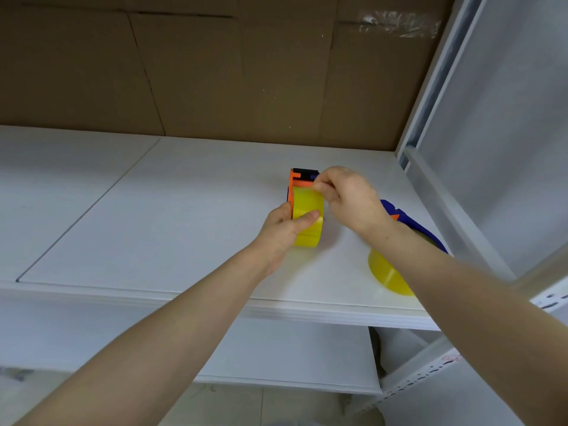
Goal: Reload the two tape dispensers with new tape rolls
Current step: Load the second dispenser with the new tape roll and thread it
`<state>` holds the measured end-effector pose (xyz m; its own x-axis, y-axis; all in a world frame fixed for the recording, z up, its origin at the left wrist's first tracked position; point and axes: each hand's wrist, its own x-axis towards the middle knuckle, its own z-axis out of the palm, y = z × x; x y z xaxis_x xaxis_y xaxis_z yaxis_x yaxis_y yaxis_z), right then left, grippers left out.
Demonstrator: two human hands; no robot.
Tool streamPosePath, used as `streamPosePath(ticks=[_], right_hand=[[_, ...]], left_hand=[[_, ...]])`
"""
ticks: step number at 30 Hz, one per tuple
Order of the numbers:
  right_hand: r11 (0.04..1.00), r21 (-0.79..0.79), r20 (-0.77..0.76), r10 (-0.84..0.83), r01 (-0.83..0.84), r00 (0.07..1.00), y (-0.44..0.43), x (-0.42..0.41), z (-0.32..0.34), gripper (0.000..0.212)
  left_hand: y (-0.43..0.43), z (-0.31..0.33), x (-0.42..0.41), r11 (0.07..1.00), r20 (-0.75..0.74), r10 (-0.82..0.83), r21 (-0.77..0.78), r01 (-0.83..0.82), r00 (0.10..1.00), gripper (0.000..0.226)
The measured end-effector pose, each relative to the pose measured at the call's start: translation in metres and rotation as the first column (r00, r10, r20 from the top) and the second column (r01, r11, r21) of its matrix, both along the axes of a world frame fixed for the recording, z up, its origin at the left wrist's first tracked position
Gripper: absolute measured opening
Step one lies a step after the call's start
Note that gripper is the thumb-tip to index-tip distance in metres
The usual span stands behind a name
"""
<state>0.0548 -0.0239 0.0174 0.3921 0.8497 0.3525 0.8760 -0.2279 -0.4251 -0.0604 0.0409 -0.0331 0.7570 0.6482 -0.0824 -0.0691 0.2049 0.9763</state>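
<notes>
Tape roll (307,205) in left hand (284,231), right hand (349,199) at its top

Left of the fingers (326,189), the white shelf (153,210) offers wide open room. Beyond them a cardboard wall (215,72) closes the back. Just right of them, a blue dispenser (388,207) and its yellow roll (387,272) lie on the shelf, and the metal upright (430,103) blocks that side.

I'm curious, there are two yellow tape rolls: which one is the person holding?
The yellow roll in the orange dispenser, gripped by the left hand. The other roll lies unheld on the shelf, under the right forearm.
</notes>
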Motion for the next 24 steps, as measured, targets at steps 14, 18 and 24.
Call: streamPosePath(ticks=[14,18,24], right_hand=[[0.995,0.068,-0.286,-0.045,0.067,0.957,0.0,0.005,-0.005,0.019],[0.994,0.056,-0.318,-0.073,0.096,0.945,-0.001,0.004,-0.006,0.016],[0.987,-0.013,-0.578,-0.137,0.158,0.805,0.0,0.004,-0.007,0.012]], left_hand=[[0.012,-0.002,-0.005,0.996,0.016,-0.024,-0.08,0.025,1.0,0.013],[0.01,0.002,-0.003,0.998,-0.05,-0.009,-0.069,0.006,0.999,0.024],[0.005,0.01,0.002,0.999,-0.07,-0.005,-0.036,0.003,0.998,0.04]])
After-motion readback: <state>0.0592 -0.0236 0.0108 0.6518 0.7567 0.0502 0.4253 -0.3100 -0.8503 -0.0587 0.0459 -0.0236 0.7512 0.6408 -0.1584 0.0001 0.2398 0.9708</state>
